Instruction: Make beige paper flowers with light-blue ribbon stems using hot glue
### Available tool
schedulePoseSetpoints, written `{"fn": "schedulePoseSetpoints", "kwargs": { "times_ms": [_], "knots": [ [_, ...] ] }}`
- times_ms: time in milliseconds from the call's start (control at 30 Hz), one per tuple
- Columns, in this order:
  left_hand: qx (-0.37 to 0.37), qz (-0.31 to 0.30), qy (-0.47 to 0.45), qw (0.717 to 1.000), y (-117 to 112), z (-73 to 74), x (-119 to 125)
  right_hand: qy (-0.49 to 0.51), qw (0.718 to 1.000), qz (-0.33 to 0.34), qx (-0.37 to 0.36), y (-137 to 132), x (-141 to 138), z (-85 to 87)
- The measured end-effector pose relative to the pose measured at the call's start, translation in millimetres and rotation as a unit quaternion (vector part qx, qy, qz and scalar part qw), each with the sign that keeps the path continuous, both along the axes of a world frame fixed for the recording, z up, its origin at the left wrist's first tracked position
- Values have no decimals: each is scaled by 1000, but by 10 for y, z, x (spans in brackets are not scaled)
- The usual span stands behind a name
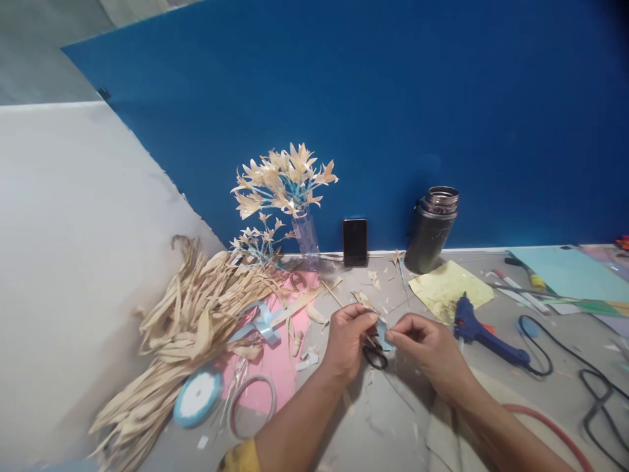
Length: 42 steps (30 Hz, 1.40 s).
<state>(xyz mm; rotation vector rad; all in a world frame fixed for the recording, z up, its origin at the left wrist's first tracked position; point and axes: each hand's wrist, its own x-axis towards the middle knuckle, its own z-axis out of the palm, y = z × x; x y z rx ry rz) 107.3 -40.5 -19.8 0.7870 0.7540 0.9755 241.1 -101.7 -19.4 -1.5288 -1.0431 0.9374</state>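
Observation:
Both hands meet over the middle of the table. My left hand (350,334) is closed in a pinch, and a pale husk piece (363,300) shows just beyond its fingertips; whether it is held I cannot tell. Between the hands is a small light blue strip (383,335), like ribbon or paper. My right hand (422,344) pinches the strip's right edge between thumb and finger. Black-handled scissors (375,358) lie under the fingers, their blades hidden. Farther back, cream husk flowers (285,174) on blue stems stand in a clear bottle (305,239).
Dried corn husks (196,314), a blue ribbon roll (198,395) and a tape ring (253,406) are at left, by pink paper (265,367). A blue glue gun (486,334) touches yellow paper (452,288) at right. A phone (354,242) and dark flask (432,229) stand behind.

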Motion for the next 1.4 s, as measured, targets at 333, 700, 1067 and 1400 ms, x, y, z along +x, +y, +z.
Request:
{"fn": "schedulePoseSetpoints", "kwargs": {
  "times_ms": [333,700,1067,1400],
  "knots": [
    [16,46,25,998,-76,-27,58,-62,998,-14,15,15,-24,-54],
    [-21,35,19,999,-105,-64,56,105,993,50,-18,26,-24,-84],
    [-23,-25,-5,999,-181,57,67,171,981,88,-25,4,-37,-54],
    [-43,-2,-5,999,-200,63,77,215,971,101,-21,-6,-37,-69]
  ]
}}
